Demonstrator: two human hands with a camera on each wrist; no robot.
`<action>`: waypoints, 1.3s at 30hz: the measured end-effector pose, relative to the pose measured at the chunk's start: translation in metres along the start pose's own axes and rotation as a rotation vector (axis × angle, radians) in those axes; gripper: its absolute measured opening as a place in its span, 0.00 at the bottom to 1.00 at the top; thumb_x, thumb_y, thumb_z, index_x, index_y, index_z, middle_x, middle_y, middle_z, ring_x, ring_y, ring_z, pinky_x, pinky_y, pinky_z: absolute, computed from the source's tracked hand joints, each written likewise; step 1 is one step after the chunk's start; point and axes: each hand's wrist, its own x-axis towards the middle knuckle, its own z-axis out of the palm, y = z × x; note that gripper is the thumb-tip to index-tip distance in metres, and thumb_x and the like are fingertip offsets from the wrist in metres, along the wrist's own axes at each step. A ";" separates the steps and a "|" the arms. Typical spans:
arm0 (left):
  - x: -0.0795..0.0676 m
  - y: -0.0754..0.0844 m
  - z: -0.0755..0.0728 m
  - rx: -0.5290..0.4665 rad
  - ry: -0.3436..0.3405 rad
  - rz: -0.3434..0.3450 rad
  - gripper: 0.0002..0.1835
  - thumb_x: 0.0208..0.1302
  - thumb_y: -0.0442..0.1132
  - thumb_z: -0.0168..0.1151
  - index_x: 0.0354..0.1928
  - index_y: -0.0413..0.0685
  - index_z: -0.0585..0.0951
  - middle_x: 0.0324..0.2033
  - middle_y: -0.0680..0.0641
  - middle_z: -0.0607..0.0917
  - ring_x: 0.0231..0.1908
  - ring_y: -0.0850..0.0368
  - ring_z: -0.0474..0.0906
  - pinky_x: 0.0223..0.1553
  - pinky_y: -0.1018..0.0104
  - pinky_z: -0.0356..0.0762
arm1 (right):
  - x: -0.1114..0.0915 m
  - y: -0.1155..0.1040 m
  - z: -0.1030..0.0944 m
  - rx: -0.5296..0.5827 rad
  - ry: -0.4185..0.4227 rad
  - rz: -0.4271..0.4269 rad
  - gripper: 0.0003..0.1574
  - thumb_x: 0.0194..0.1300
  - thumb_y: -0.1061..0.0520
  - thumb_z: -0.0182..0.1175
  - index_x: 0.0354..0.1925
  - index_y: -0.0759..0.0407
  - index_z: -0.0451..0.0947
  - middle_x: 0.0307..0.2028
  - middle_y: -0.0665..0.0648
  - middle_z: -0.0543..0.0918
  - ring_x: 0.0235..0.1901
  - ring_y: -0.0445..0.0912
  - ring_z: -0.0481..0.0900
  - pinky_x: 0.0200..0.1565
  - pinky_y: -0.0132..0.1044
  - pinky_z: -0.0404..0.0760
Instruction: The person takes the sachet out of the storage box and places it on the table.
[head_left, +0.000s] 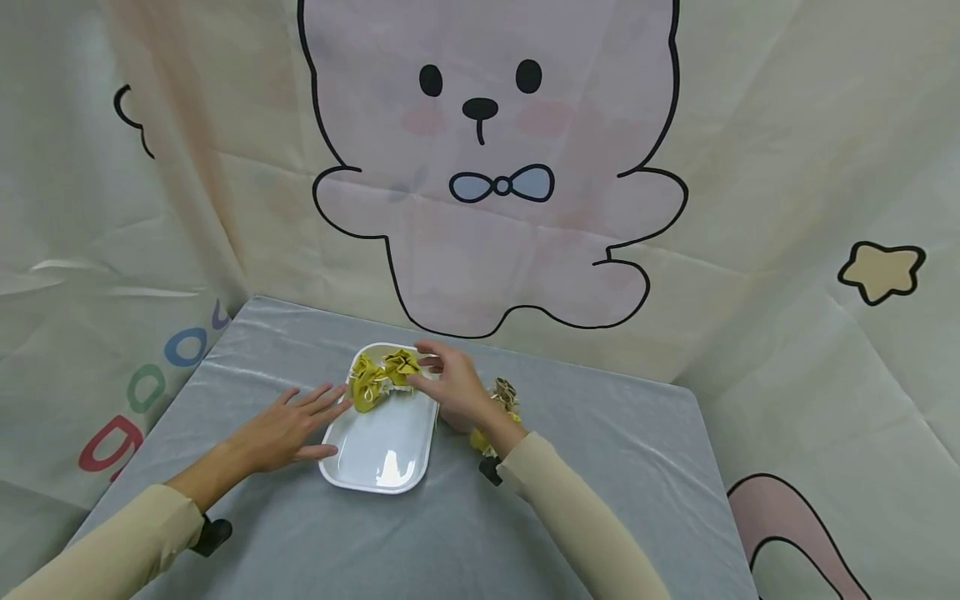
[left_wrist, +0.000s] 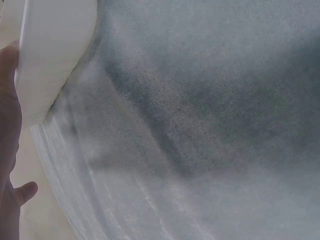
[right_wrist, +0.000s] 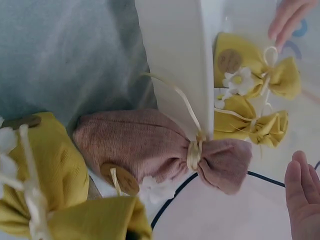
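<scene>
A white tray (head_left: 378, 442) lies on the table with two yellow drawstring sachets at its far end, one yellow sachet (head_left: 367, 385) at the left and another yellow sachet (head_left: 401, 367) beside it. Cords and small white flowers trim them in the right wrist view. My left hand (head_left: 303, 425) has its fingers spread along the tray's left rim, fingertips right at the edge. Over the tray's far right corner is my right hand (head_left: 453, 379), fingers extended close by the right-hand sachet; the right wrist view shows a gap between them.
Outside the tray's right wall lie a pinkish-brown sachet (right_wrist: 135, 145) and another yellow sachet (right_wrist: 45, 165), partly under my right forearm. A grey cloth (head_left: 585, 467) covers the table. Behind it hangs a printed fabric backdrop (head_left: 525, 250) with a bear figure.
</scene>
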 end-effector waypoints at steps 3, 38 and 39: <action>-0.001 0.000 -0.002 -0.013 -0.003 -0.002 0.42 0.65 0.62 0.61 0.74 0.49 0.65 0.74 0.42 0.64 0.71 0.38 0.61 0.60 0.28 0.61 | 0.006 0.000 0.008 -0.005 0.004 0.021 0.34 0.63 0.62 0.69 0.64 0.67 0.71 0.62 0.66 0.76 0.58 0.59 0.78 0.59 0.43 0.76; -0.001 -0.001 0.001 -0.007 0.015 0.010 0.42 0.65 0.62 0.61 0.75 0.48 0.65 0.73 0.42 0.64 0.71 0.39 0.61 0.60 0.28 0.62 | 0.036 0.016 0.034 -0.165 0.040 0.176 0.36 0.61 0.62 0.70 0.66 0.62 0.71 0.61 0.58 0.79 0.60 0.50 0.77 0.62 0.39 0.73; -0.001 -0.001 0.001 -0.003 0.017 0.012 0.42 0.65 0.62 0.61 0.74 0.48 0.65 0.73 0.42 0.64 0.71 0.39 0.62 0.60 0.29 0.62 | 0.037 0.016 0.035 -0.167 0.040 0.179 0.36 0.61 0.63 0.70 0.66 0.62 0.72 0.61 0.57 0.79 0.60 0.50 0.77 0.62 0.39 0.73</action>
